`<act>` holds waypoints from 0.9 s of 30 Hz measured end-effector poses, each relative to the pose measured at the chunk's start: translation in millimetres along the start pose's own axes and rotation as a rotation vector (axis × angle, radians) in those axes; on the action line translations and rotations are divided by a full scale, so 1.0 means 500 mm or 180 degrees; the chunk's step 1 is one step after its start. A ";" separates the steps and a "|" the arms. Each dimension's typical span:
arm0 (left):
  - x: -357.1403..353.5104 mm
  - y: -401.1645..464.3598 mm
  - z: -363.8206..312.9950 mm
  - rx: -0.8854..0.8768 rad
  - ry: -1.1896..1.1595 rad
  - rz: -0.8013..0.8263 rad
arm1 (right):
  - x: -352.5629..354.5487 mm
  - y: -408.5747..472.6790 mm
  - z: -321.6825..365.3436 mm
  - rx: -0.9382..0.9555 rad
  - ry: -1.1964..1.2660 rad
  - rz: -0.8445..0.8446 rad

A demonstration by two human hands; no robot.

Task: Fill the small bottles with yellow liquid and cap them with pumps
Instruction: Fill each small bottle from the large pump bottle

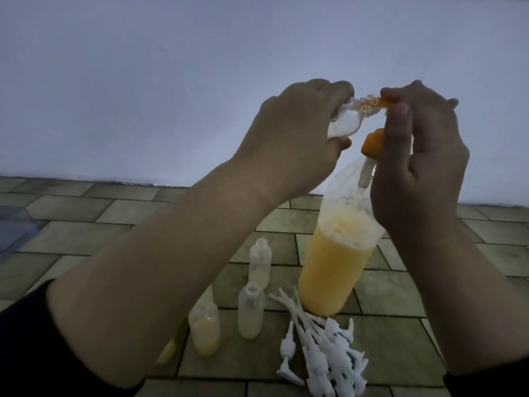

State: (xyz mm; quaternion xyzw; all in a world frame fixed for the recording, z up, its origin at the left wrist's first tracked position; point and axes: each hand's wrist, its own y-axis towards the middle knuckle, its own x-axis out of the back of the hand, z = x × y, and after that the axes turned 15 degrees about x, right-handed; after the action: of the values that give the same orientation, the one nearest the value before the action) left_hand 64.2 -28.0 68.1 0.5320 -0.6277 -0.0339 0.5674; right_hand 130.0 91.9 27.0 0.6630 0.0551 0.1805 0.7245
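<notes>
Above the tiled floor [86,233], your left hand [297,138] grips a tilted small bottle [148,120] while your right hand [423,156] pinches what seems an orange dropper [380,103] at its mouth. Below stand the big bottle [335,270] of yellow liquid, three small bottles [252,310] (partly filled) and the white pumps [323,353].

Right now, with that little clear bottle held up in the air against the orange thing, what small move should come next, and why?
Probably hold steady and keep feeding liquid in. The left hand grips the small bottle tilted on its side, still looking nearly empty, with its neck meeting the orange piece pinched by the right hand. Only once it matches the filled bottles below would a white pump go on.
</notes>
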 end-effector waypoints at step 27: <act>0.046 -0.030 0.068 0.0625 -0.0541 0.0403 | 0.079 0.056 0.022 -0.0317 -0.0012 0.1240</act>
State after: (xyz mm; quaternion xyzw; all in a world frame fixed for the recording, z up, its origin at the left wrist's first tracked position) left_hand 53.0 -69.8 62.0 0.5394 -0.7060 0.0187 0.4585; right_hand 164.7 96.3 61.8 0.6248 -0.0845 0.3184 0.7079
